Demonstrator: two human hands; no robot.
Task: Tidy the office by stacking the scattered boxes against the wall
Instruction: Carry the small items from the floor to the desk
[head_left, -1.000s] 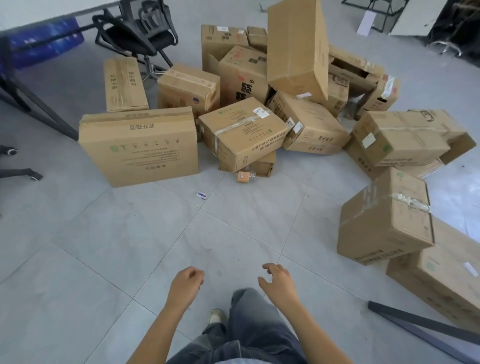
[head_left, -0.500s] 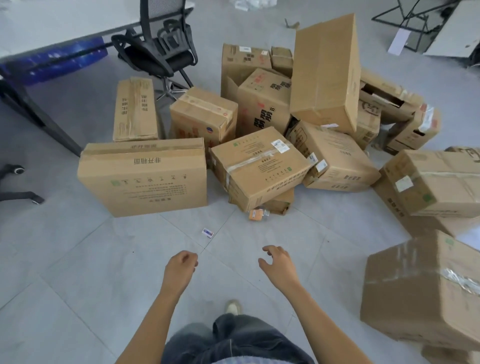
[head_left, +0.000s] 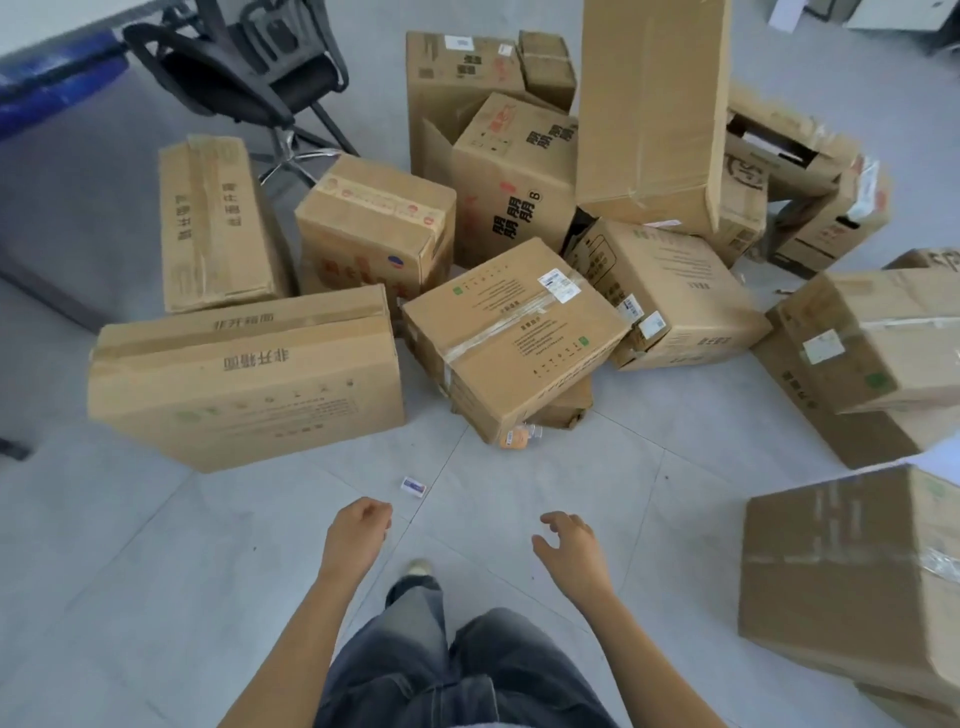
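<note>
With my left grip (head_left: 358, 532) and right grip (head_left: 571, 545) loosely curled and empty, I judged the propped, tilted box (head_left: 511, 338) just ahead might slide if lifted unevenly.

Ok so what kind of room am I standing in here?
Probably an office or its storeroom: a black swivel chair beside a white tabletop, a grey tiled floor, and a heap of taped cardboard boxes.
</note>
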